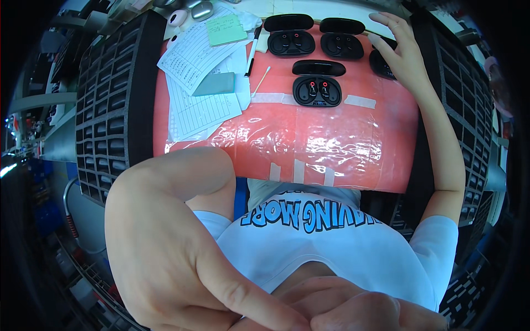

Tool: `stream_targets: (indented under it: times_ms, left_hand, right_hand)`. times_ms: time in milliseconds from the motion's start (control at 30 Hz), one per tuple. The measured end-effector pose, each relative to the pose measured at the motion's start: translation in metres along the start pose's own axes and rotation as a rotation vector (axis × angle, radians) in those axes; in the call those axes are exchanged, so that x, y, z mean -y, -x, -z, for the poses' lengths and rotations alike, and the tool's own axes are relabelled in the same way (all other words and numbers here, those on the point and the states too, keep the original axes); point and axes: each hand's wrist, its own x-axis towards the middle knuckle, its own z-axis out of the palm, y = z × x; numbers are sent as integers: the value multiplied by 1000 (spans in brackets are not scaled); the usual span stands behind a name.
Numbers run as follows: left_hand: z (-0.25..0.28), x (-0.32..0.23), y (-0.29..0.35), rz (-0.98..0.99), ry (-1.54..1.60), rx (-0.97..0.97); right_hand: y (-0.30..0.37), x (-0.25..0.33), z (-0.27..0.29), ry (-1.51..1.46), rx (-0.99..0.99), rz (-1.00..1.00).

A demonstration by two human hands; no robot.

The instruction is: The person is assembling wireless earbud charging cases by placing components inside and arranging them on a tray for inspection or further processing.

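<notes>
Head view looks down on an orange mat [287,138] under clear plastic film, the landmark for everything here. Four black earbud charging cases sit open on its far half: one far-left case [290,36], one beside it to the right [342,38], one nearer case [317,83] in the middle, and one at the far right edge [382,62] mostly hidden by a hand. The middle case is glossy black, oval, lid hinged back, with two earbuds seated inside, each showing a small red light. Two strips of pale tape lie on the mat on either side of it.

The right hand [400,52] rests over the far-right case, fingers spread apart and touching it, not clamped. The left hand [232,287] is raised very close to the camera, off the mat's near edge, fingers curled together against the chin area, holding nothing visible.

On the mat's left part lie several printed paper sheets [199,83], one green note [225,29], one grey pad [214,84], one pen [253,52] and one cotton swab [261,80]. Two dark foam trays [110,105] flank the mat, left and right.
</notes>
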Motion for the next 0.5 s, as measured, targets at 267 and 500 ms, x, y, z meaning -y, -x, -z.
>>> stream_targets:
  times_ms: [267, 500]
  left_hand:
    - [6, 6, -5, 43, 24, -95]
    - [-5, 15, -9, 0, -48, -415]
  right_hand:
    - [-1, -6, -2, 7, 63, -111]
    - [2, -11, 2, 580, -106, 125]
